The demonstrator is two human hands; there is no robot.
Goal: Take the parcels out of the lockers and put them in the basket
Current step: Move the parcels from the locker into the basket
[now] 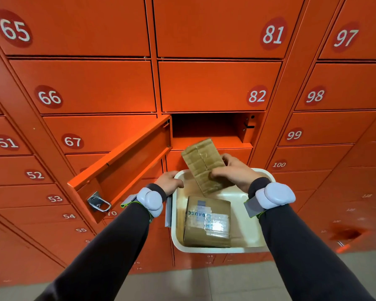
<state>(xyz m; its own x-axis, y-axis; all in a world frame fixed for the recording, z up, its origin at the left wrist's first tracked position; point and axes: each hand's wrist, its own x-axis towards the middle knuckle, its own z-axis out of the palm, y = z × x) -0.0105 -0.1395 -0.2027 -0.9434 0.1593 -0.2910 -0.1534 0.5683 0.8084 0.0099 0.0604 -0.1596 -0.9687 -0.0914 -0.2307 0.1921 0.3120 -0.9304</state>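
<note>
Gripping a flat cardboard parcel (201, 165) by its right edge, the right hand (232, 172) holds it tilted above the white basket (245, 216), the parcel at 9 o'clock from the hand. The left hand (168, 181) clasps the basket's rim at 10 o'clock. A taped box (206, 222) lies inside, below the open locker (206, 129).

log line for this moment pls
left hand: grips basket rim | right hand: lowering flat cardboard parcel into basket | taped box parcel: in basket | locker under 82: open, looks empty
</note>
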